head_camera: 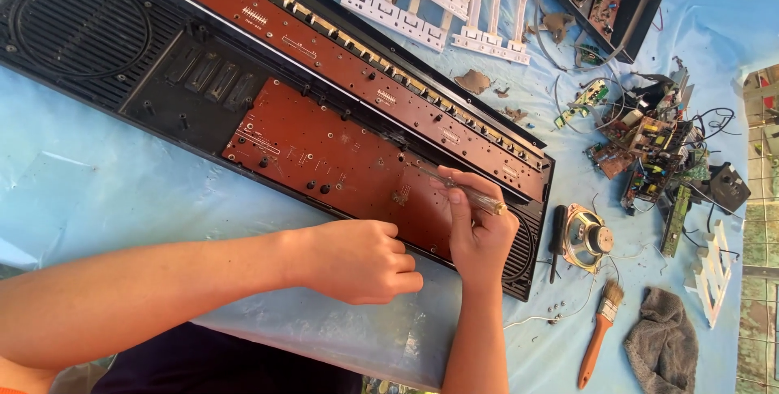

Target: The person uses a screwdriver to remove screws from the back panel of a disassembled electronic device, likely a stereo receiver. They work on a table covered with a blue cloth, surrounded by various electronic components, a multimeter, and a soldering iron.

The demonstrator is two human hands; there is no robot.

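Note:
An opened black keyboard case (pixel 89 53) lies diagonally on a light blue sheet, with brown circuit boards (pixel 324 150) showing inside. My right hand (pixel 479 228) grips a screwdriver (pixel 466 193) with a clear yellowish handle, its tip pointed at the brown board near the middle seam. My left hand (pixel 357 260) rests as a closed fist on the case's front edge, just left of my right hand, with nothing visible in it.
A loose speaker (pixel 591 237) and a black-handled tool (pixel 557 240) lie right of the case. An orange-handled brush (pixel 599 333) and grey rag (pixel 665 341) sit at lower right. Tangled small circuit boards (pixel 649 146) and white plastic key frames (pixel 438 0) lie further back.

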